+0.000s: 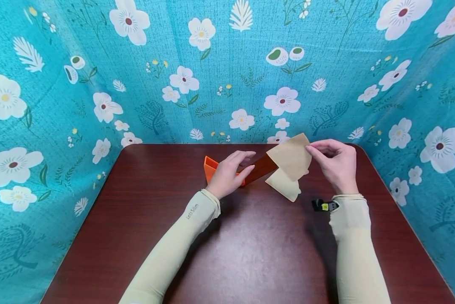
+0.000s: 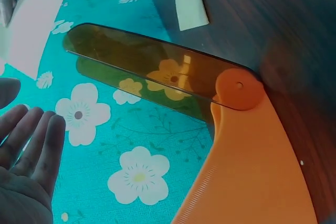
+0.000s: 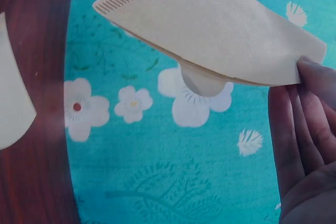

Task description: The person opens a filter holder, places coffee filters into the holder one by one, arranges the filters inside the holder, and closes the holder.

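Note:
My right hand pinches a tan cone-shaped paper coffee filter by its edge, raised over the back right of the table. The right wrist view shows the crimped seam of this filter and the thumb and fingers at one corner. Another coffee filter lies on the table below it. My left hand is over an orange filter holder, partly hiding it. The holder's see-through brown lid stands swung out on its round hinge. In the left wrist view the left fingers extend loosely, gripping nothing.
The dark reddish-brown table ends close behind the holder and filters. A turquoise flowered cloth hangs along its back and sides. A small black strap piece with a yellow mark sits at the right wrist.

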`<state>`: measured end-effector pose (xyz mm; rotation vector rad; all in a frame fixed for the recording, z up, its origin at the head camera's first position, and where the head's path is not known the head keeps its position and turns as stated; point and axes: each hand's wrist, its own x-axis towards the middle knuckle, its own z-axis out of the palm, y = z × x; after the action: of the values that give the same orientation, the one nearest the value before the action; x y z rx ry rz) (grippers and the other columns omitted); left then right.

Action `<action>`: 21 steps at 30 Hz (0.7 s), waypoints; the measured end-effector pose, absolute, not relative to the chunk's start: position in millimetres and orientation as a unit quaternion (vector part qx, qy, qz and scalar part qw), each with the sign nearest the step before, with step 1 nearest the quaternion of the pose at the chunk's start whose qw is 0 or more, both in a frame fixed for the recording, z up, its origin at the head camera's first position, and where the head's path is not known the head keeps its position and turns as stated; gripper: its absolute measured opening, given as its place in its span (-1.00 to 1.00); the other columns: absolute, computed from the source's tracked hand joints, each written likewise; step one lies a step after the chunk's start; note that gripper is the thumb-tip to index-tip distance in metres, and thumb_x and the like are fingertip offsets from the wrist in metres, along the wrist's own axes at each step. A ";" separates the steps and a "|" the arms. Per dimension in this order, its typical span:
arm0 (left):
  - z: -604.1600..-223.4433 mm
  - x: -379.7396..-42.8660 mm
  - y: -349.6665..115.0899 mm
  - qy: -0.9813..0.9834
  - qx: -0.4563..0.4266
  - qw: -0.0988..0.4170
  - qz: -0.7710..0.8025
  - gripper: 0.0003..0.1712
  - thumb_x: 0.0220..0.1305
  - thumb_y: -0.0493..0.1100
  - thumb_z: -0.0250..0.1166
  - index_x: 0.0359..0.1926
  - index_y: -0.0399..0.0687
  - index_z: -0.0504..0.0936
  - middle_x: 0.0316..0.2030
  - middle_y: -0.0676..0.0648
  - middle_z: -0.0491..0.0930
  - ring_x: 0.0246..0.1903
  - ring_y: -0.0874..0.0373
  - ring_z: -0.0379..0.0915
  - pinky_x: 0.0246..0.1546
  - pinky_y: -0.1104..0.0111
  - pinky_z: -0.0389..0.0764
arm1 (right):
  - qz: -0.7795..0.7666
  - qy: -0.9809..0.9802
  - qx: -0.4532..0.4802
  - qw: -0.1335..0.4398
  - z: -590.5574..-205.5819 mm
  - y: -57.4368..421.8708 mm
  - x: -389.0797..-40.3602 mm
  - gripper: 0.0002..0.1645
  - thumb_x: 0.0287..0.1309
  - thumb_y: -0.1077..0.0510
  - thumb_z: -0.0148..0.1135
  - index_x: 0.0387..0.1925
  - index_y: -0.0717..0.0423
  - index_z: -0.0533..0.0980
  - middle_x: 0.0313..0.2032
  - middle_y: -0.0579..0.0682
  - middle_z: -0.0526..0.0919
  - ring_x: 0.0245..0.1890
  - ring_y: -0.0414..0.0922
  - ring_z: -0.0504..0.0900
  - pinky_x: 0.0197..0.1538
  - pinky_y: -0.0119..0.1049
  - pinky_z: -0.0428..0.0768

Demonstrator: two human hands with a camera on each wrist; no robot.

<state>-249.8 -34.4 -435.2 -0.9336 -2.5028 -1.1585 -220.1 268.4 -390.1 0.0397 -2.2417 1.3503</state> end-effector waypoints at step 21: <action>-424.3 -249.3 -25.1 -0.843 -0.288 0.103 -0.442 -0.80 0.45 -0.05 0.34 0.00 0.04 0.71 -0.17 0.02 0.72 -0.29 0.19 0.49 -0.19 0.26 0.67 | 0.522 -0.820 0.091 0.214 -379.2 231.8 -213.4 -0.74 0.14 0.14 0.56 -0.13 0.14 0.78 -0.33 -0.41 0.76 -0.32 -0.40 0.73 -0.18 -0.53 0.61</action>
<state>-249.3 -25.1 -424.3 -0.8483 -2.4885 -1.3032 -213.4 231.8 -379.2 0.2537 -2.2755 1.4485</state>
